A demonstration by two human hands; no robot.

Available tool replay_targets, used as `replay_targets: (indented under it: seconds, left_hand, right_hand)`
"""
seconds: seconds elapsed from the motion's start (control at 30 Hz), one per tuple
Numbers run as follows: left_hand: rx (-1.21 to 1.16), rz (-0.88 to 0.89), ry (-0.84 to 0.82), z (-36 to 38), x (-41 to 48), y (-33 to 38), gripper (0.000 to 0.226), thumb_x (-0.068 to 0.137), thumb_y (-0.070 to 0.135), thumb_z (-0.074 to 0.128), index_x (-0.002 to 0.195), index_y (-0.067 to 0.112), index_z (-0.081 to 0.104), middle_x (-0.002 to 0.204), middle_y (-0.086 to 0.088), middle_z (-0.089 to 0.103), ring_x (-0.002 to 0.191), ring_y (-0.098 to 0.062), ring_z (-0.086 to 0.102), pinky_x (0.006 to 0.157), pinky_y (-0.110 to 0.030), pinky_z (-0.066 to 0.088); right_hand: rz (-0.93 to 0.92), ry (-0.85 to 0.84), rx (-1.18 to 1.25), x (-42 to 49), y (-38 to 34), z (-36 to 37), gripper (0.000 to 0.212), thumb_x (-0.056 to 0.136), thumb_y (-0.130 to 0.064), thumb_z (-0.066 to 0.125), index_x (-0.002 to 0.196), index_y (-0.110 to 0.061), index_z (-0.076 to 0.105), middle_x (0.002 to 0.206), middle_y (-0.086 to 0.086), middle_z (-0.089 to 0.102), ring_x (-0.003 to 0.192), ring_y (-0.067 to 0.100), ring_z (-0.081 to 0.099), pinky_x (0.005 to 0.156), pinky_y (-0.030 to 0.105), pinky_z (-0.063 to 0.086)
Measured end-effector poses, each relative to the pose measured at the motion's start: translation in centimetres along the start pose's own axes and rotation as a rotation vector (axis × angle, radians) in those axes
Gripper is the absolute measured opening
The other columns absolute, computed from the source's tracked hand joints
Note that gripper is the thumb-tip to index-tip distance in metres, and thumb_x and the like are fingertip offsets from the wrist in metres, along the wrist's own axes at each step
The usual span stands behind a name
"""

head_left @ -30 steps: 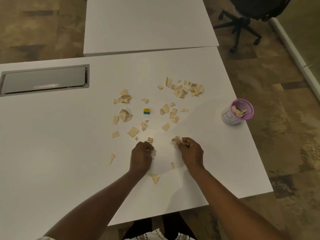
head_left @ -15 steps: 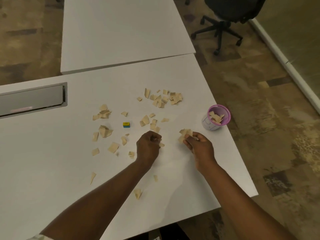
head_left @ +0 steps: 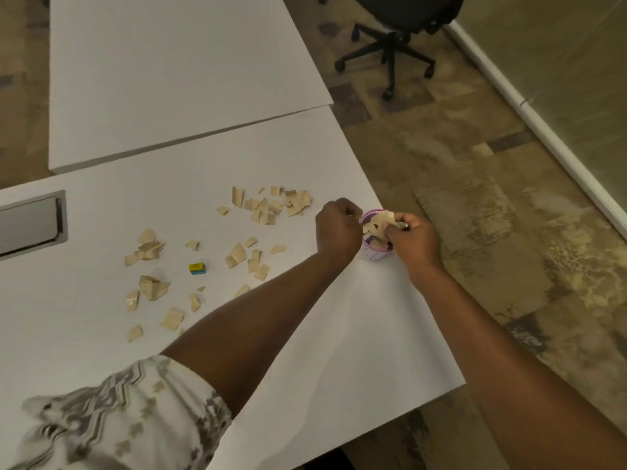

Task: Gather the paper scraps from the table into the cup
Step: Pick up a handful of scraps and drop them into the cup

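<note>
Pinching paper scraps [head_left: 380, 221] over the cup [head_left: 372, 255], the right hand [head_left: 412, 239] faces the left hand [head_left: 339, 228], grip curled, any hold unclear.

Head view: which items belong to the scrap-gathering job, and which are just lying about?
Job: paper scraps on the table; purple-rimmed cup; left hand; right hand, its fingers pinching more over the cup.
Lying about: yellow-and-blue block; office chair; cable hatch; second table.
</note>
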State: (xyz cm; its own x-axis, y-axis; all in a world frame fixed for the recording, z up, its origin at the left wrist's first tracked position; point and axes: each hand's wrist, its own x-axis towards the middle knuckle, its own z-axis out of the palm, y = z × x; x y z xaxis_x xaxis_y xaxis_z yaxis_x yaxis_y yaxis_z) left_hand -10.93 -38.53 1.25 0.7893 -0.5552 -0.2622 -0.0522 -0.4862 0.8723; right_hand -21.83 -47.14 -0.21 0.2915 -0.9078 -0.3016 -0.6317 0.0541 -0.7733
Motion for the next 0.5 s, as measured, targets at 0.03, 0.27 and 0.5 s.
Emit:
replay_targets:
  seconds: [0.03,0.27,0.5]
  left_hand:
    - [0.029,0.013,-0.007,0.6,0.4,0.3,0.024,0.085,-0.006,0.054,0.086,0.007,0.074,0.095,-0.009,0.072,0.088,-0.026,0.069,0.076,-0.035,0.058]
    - [0.227,0.149,-0.075,2.6,1.7,1.3,0.027,0.082,-0.006,0.051,0.093,0.006,0.073,0.102,-0.013,0.067,0.088,-0.028,0.063,0.073,-0.036,0.055]
    - [0.219,0.156,-0.167,2.7,1.1,1.1,0.025,0.089,0.003,0.054,0.103,0.007,0.075,0.105,-0.013,0.069,0.090,-0.030,0.068,0.080,-0.044,0.059]
  right_hand:
    - [-0.017,-0.017,-0.039,0.3,-0.1,-0.2,0.022,0.084,-0.016,0.069,0.105,-0.014,0.073,0.095,0.007,0.071,0.081,0.023,0.065,0.075,0.035,0.058]
    - [-0.081,-0.126,-0.278,1.2,-1.0,-0.6,0.016,0.088,-0.018,0.065,0.101,-0.016,0.074,0.099,0.007,0.073,0.089,0.027,0.067,0.071,0.026,0.047]
    - [-0.160,-0.156,-0.280,0.5,-1.1,-1.0,0.020,0.089,-0.017,0.062,0.106,-0.018,0.073,0.098,0.004,0.074,0.090,0.022,0.067,0.072,0.024,0.047]
